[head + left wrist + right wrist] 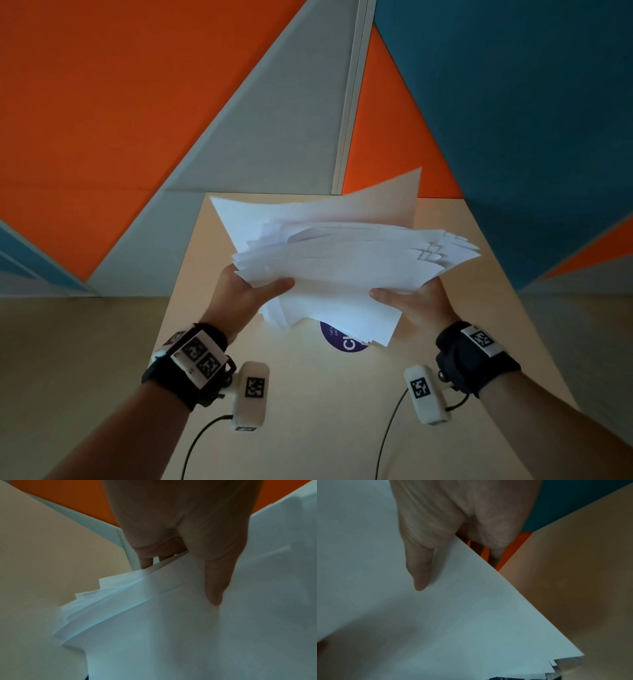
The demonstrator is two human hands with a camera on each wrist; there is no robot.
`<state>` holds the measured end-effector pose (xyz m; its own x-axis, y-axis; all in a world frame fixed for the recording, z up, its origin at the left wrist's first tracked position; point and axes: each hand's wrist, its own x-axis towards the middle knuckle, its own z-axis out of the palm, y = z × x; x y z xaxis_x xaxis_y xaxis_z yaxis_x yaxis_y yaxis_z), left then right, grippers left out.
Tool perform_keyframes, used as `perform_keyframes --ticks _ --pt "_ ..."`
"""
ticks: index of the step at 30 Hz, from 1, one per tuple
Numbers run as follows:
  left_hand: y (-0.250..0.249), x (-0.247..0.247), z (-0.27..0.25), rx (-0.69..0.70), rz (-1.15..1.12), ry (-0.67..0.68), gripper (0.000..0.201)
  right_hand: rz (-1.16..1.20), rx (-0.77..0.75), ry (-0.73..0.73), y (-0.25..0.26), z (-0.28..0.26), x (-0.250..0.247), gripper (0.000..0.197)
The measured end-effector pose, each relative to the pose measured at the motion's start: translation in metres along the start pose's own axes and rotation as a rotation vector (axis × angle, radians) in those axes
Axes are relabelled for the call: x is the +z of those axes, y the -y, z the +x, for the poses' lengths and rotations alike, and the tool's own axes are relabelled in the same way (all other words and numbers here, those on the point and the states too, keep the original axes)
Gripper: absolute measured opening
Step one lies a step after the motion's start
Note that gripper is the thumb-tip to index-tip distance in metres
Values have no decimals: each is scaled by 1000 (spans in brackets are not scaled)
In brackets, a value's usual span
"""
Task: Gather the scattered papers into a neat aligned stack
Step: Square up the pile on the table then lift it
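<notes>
Mid-frame above the desk [308,394], left hand [246,291] and right hand [418,301] pinch the papers [335,270] at opposite side edges; the sheets look light, floppy, slippery, fanned.

We cannot see the fingers of the left hand [248,291] or the right hand [416,301] in the head view; they pass under the papers [335,270]. The papers cover most of the purple sticker [342,341] at lower centre, leaving its lettering cut short and unreadable. Both forearms run off the bottom edge. Both wrist views are soft, with sheet edges smeared.
</notes>
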<state>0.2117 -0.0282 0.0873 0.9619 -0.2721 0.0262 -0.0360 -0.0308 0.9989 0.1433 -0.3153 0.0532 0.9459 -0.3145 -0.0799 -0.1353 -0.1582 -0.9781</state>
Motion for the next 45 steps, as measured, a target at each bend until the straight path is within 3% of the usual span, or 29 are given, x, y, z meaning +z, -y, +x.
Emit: perform_keyframes --ticks 6,10,19,22,32,37,41,45 --pt "-2 3 1 50 109 -36 30 -3 18 -33 -1 -3 1 39" --pt "-4 2 2 31 60 -20 31 2 -4 -35 1 -4 2 38" --pt "11 0 12 -123 53 78 37 26 144 -9 3 1 4 28" --pt "13 4 14 -112 55 41 38 27 207 11 3 4 6 24" --pt "3 25 20 -100 -51 -48 38 118 36 -25 16 5 7 38" --pt "3 28 11 -131 12 -32 39 87 63 -2 7 0 0 35" --pt "-17 30 10 -17 -96 -89 60 118 91 -23 2 1 -2 36" --pt "-45 36 9 82 -194 -165 64 103 118 -20 -2 0 1 39"
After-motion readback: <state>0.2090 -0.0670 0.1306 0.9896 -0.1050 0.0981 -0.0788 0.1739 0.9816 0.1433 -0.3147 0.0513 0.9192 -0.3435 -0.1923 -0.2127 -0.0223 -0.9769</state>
